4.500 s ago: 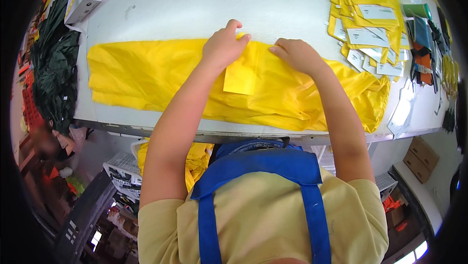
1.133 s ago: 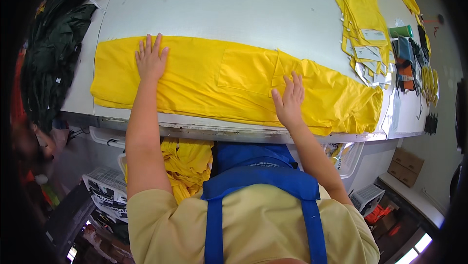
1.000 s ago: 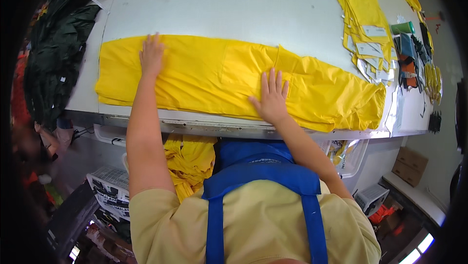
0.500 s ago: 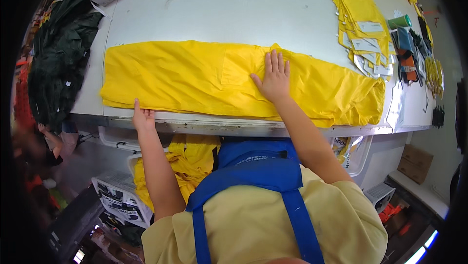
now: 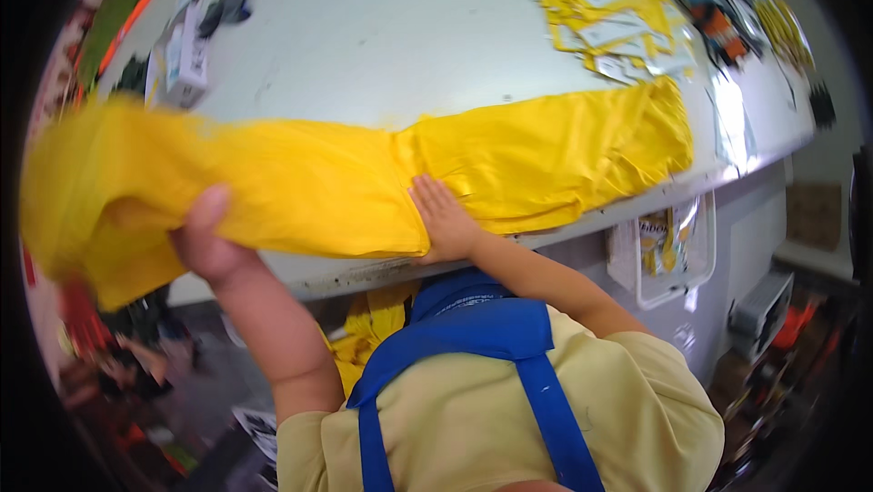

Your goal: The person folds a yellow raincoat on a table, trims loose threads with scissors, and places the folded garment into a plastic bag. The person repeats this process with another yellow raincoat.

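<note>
A long, thin yellow garment (image 5: pixel 546 165) lies along the front of the white table. Its exact kind is unclear. At the left, my left hand (image 5: pixel 214 242) grips its near edge and holds that end up off the table. My thumb shows against the cloth, while the other fingers are partly hidden and blurred. The raised end bulges and is smeared by motion. Near the table's front edge, my right hand (image 5: pixel 446 224) rests on the garment with fingers stretched, beside a crease across its middle.
A stack of yellow pieces with pale tags (image 5: pixel 609 15) lies at the far right, beside tools and coloured items (image 5: pixel 718 28). A white box (image 5: pixel 186 65) stands far left. Below the table are a white basket (image 5: pixel 659 260) and yellow cloth (image 5: pixel 377 319).
My left hand has taken hold of the garment's left end and raised it. My right hand has moved nearer the front edge, and the view has turned.
</note>
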Action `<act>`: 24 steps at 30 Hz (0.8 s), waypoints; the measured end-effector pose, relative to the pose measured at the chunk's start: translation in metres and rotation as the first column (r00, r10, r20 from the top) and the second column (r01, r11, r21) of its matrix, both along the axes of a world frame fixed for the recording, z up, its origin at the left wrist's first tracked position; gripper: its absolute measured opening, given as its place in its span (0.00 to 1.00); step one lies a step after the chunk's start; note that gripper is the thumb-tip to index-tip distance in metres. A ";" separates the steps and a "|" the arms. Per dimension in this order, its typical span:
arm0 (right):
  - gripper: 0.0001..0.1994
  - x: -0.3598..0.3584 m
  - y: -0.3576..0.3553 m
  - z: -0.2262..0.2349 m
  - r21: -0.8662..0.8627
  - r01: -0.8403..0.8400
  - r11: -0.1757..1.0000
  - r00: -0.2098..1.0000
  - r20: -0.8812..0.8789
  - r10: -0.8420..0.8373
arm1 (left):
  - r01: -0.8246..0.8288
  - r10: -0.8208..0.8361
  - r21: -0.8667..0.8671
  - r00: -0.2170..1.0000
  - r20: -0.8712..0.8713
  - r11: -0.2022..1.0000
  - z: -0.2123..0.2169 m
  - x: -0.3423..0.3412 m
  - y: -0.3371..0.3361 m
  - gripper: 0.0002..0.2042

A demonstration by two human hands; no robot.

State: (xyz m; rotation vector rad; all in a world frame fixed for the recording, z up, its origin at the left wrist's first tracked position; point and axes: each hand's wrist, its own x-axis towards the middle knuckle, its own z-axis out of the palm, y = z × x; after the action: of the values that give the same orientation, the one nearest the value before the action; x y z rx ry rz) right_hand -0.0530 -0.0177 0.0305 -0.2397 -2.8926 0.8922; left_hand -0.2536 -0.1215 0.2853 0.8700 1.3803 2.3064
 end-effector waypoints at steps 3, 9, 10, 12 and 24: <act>0.42 0.004 0.006 -0.026 -0.223 -0.074 0.972 0.996 0.025 0.082 | 0.394 -0.551 -0.493 0.804 -0.223 0.776 0.009 0.095 0.124 0.17; 0.30 -0.035 -0.024 -0.144 -0.496 -0.197 0.846 0.980 -0.084 0.180 | 0.265 -0.868 -0.827 0.112 -0.484 0.496 -0.117 0.288 0.277 0.35; 0.30 -0.025 -0.021 -0.133 -0.527 -0.126 0.840 0.992 -0.087 0.094 | 0.115 -0.900 -0.893 0.066 -0.430 0.435 -0.157 0.302 0.283 0.35; 0.31 0.010 -0.010 -0.079 -0.587 0.013 0.810 0.995 -0.069 -0.066 | 0.012 -0.892 -0.892 -0.008 -0.453 0.452 -0.225 0.311 0.285 0.35; 0.25 0.328 0.348 0.074 0.034 0.963 0.268 0.252 0.241 -0.937 | -0.368 -0.605 -0.647 0.239 -0.760 0.667 -0.165 0.165 0.070 0.42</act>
State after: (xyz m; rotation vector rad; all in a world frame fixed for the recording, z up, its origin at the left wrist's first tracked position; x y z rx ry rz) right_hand 0.2748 0.3307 0.1041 -1.9656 -2.0290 0.7294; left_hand -0.0882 -0.0519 0.1200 2.1248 2.2519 0.4878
